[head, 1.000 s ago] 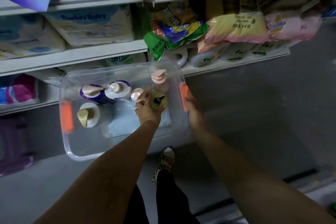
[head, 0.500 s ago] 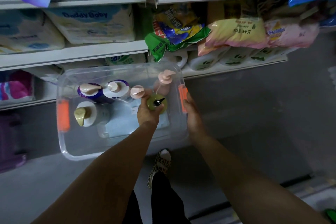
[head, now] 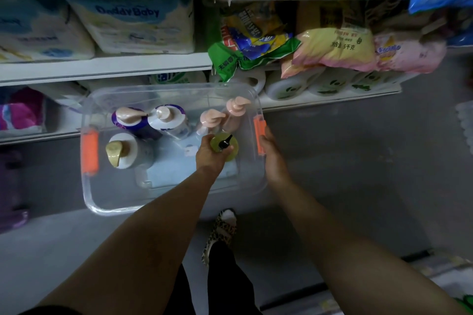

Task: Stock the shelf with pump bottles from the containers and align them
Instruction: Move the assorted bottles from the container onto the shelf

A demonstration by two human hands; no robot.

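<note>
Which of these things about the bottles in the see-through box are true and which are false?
1. The left hand grips a green bottle with a black pump. True.
2. The right hand holds a pink bottle. False: it rests at the clear box by its orange handle.
3. Two pink-pump bottles stand behind the green bottle. True.
4. The box lies upside down. False: it sits open side up with bottles inside.
5. The yellow-pump bottle is on the shelf. False: it is in the box.

Dim, bluish light leaves the floor (head: 358, 161) murky and the forearms dark. Wide-angle distortion bends the shelf edges (head: 102, 69); corners blur, and fine detail looks smeared.
</note>
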